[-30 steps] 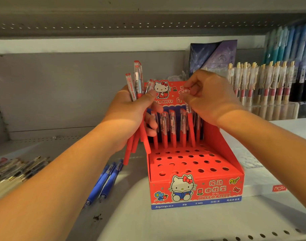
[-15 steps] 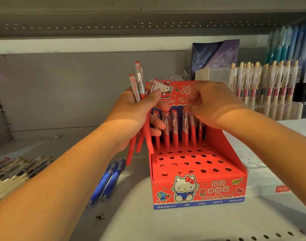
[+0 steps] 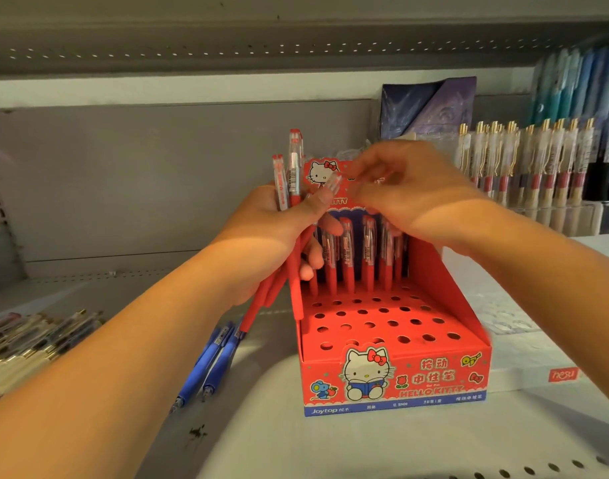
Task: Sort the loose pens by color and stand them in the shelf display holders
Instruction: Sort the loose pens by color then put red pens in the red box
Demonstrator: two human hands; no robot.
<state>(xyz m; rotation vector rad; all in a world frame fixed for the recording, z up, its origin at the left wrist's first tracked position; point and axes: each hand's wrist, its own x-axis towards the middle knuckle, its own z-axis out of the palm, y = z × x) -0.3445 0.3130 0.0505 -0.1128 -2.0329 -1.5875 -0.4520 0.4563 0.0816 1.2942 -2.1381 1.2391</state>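
Note:
My left hand (image 3: 272, 229) grips a bunch of red pens (image 3: 293, 174) with clear caps, held upright just left of the red Hello Kitty display holder (image 3: 393, 375). Several red pens (image 3: 346, 257) stand in the holder's back row; the holes in front of them are bare. My right hand (image 3: 417, 202) hovers over the holder's back card, blurred, its loosely curled fingertips just right of a clear cap (image 3: 333, 184) that sticks out by my left thumb. I see nothing held in the right hand.
Two blue pens (image 3: 213, 361) lie on the shelf left of the holder. A heap of mixed loose pens (image 3: 30, 340) lies at the far left. Gold-clipped pens (image 3: 538, 160) stand in a clear holder at the right, above a flat white box (image 3: 538, 357).
My right hand has let go of the pen it pushed into the back row and has risen and moved left toward the bunch. My left hand has kept its grip.

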